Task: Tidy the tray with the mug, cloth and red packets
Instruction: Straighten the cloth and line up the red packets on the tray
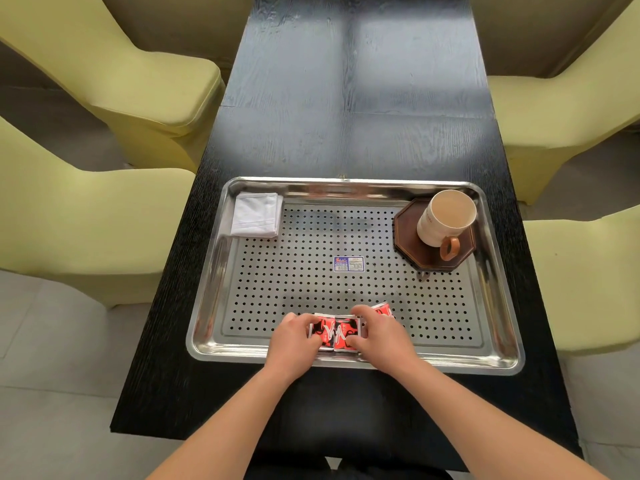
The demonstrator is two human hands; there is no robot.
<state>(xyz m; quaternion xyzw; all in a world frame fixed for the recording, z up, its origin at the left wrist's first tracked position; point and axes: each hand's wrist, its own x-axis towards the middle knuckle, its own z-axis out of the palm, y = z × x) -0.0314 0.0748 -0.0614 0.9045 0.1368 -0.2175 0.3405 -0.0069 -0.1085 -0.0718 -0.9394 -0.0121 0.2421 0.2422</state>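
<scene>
Tray (214,271): a steel tray with a perforated insert is set on the dark wood-grain surface (346,116), near the person's edge; the cloth, the packets and the mug are all carried in it.
Left chairs (138,81): two seats in yellow-green covers are seen beside the surface's left side.
Cloth (256,215): a white cloth is laid folded in the tray's far left corner, well apart from the packets.
Left grip (294,341): it is clasped on the left end of the packets, with the fingers curled over the top and the thumb at the near side.
Red packets (335,332): they are held side by side between both grips at the middle of the tray's near edge; one more is partly hidden behind the right grip.
Sticker (349,264): a small blue and white label is stuck at the centre of the insert.
Right grip (379,336): it is clasped on the right end of the packets, fingers curled over them.
Coaster (408,237): a dark octagonal coaster is placed in the far right corner.
Mug (445,218): a cream mug is stood on the coaster, its brown handle turned toward the near side.
Right chairs (554,98): two more covered seats are seen on the right.
</scene>
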